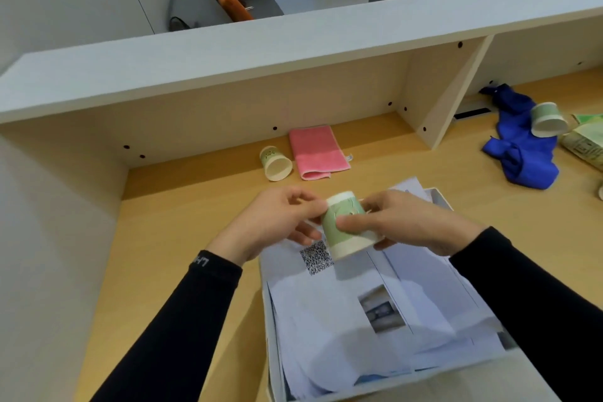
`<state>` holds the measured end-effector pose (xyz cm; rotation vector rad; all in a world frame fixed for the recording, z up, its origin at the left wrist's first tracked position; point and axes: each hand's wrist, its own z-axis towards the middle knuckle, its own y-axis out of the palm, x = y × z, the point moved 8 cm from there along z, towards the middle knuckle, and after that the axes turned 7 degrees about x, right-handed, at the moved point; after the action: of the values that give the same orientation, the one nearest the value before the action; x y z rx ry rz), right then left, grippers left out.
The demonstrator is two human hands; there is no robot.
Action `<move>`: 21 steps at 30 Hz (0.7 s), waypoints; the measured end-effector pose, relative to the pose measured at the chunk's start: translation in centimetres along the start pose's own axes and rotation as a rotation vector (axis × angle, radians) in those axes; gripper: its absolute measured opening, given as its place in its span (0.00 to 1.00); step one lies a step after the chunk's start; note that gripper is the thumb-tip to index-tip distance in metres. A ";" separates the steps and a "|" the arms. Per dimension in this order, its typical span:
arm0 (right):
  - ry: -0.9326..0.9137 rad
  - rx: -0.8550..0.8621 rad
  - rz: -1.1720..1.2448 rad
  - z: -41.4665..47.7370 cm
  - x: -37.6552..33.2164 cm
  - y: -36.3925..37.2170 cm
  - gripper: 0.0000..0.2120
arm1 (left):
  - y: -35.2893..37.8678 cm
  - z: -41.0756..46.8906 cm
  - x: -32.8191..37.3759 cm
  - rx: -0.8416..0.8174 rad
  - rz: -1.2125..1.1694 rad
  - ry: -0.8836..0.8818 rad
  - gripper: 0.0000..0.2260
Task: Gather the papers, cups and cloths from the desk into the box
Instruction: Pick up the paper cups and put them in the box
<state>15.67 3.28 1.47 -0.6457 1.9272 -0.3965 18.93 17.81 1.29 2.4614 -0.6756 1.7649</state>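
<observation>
Both hands hold one green-and-white paper cup (342, 228) upside down above the box (270, 320). My right hand (411, 225) grips its side, and my left hand (277, 219) pinches its upper end. Several printed papers (375, 303) fill the white box. A second paper cup (275, 163) lies on its side on the desk beyond, next to a folded pink cloth (318, 152). At the right a crumpled blue cloth (518, 147) lies with a third cup (548, 119) resting on it.
The wooden desk (182, 222) has a white shelf (261, 52) overhead and a slanted support panel (447, 98) between its two bays. A green printed packet (584, 143) lies at the far right edge. A person's arm shows in the room beyond.
</observation>
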 end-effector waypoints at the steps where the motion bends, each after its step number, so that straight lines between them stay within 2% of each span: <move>1: 0.017 -0.038 -0.055 -0.3 0.7 0.5 0.16 | 0.5 -0.6 -0.6 -0.022 0.051 -0.026 0.05; 3: 0.041 -0.107 -0.167 -0.8 1.8 1.3 0.18 | 1.0 -1.4 -1.6 -0.007 0.149 -0.027 0.05; 4: 0.037 -0.111 -0.198 -0.9 1.9 1.3 0.19 | 0.7 -1.5 -1.8 0.054 0.189 -0.001 0.05; 7: -0.037 0.030 -0.085 -0.1 0.4 -0.8 0.22 | -2.4 -1.4 -1.5 0.359 0.197 0.092 0.04; 11: -0.115 0.198 0.092 2.2 -2.9 -3.0 0.20 | -7.0 -0.6 -1.7 0.562 0.002 0.097 0.04; 16: -0.098 0.160 0.073 6.6 -5.5 -0.2 0.19 | -11.3 1.9 -4.6 0.636 -0.032 -0.009 0.08; 21: -0.026 0.102 0.057 12.5 -7.0 4.2 0.21 | -13.8 6.0 -8.0 0.618 -0.076 -0.086 0.09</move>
<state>28.22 10.98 -0.97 -0.5259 1.8834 -0.4458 27.32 31.18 -5.08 2.8900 -0.0191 2.0889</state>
